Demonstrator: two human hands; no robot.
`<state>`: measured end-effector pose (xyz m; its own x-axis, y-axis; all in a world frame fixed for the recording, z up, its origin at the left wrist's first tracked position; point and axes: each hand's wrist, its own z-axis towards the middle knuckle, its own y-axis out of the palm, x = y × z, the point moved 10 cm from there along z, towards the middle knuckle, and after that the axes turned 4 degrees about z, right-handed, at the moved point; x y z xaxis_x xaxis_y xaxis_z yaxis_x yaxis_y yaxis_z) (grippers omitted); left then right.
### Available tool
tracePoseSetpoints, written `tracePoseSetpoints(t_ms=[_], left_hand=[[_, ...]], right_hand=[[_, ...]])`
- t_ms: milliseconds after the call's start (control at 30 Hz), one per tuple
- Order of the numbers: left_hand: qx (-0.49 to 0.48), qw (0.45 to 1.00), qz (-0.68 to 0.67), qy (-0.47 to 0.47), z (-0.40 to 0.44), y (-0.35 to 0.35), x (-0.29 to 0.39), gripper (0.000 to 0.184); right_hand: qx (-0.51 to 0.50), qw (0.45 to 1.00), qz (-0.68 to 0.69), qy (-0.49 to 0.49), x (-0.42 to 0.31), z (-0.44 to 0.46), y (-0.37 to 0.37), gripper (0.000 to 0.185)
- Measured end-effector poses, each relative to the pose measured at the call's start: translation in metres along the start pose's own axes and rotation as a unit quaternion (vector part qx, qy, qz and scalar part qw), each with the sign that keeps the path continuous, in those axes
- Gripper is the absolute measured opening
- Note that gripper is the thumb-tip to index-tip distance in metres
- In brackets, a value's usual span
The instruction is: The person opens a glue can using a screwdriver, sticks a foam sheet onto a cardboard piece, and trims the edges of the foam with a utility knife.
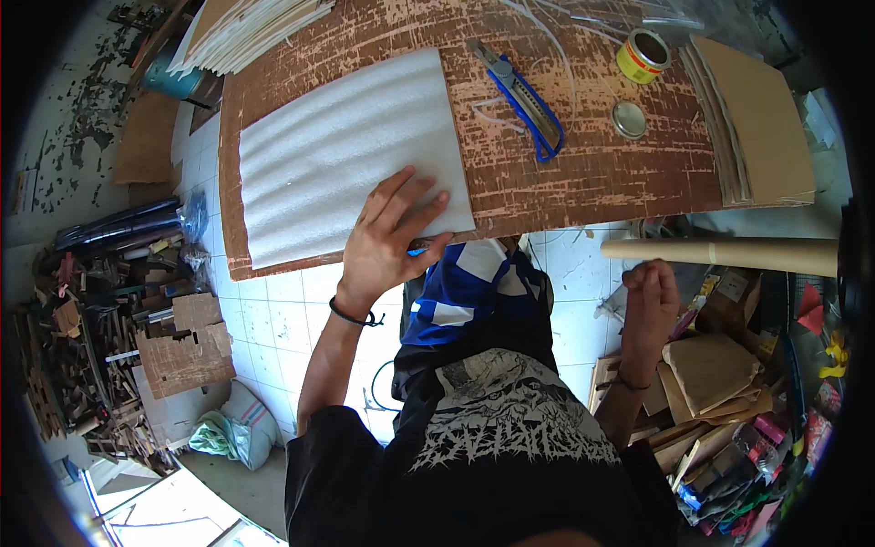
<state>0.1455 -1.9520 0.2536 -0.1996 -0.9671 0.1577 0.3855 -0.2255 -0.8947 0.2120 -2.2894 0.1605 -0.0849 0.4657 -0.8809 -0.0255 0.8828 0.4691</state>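
Note:
A white, rippled foam sheet [346, 155] lies on the left part of the worn brown table [592, 196]. My left hand [392, 232] rests on the sheet's lower right part, fingers apart, with the thumb at the table's near edge. A small dark patch shows beside that thumb, too little visible to name. Off the table's near edge, my right hand [652, 290] is raised with its fingers curled in; whatever it may hold is hidden. To the right of the sheet lie a blue cutter knife [524, 100], an open yellow can [643, 56] and a round metal lid [629, 119].
Brown cardboard sheets [756, 128] are stacked at the table's right end, and more thin sheets [246, 32] at the back left. A long cardboard tube [729, 254] extends beyond my right hand. Scrap pieces [118, 319] and a white sack [248, 424] lie on the left floor.

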Motion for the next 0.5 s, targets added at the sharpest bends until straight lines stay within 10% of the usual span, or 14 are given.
tracePoseSetpoints(t_ms=[267, 500], left_hand=[[0.02, 1.0, -0.006, 0.011, -0.005, -0.004, 0.0, 0.039], [0.01, 0.999, -0.036, 0.022, -0.006, -0.003, -0.003, 0.034]], right_hand=[[-0.29, 0.945, -0.15, -0.009, -0.007, 0.003, 0.143, 0.014], [-0.195, 0.94, -0.275, -0.056, -0.001, 0.021, 0.15, 0.015]])
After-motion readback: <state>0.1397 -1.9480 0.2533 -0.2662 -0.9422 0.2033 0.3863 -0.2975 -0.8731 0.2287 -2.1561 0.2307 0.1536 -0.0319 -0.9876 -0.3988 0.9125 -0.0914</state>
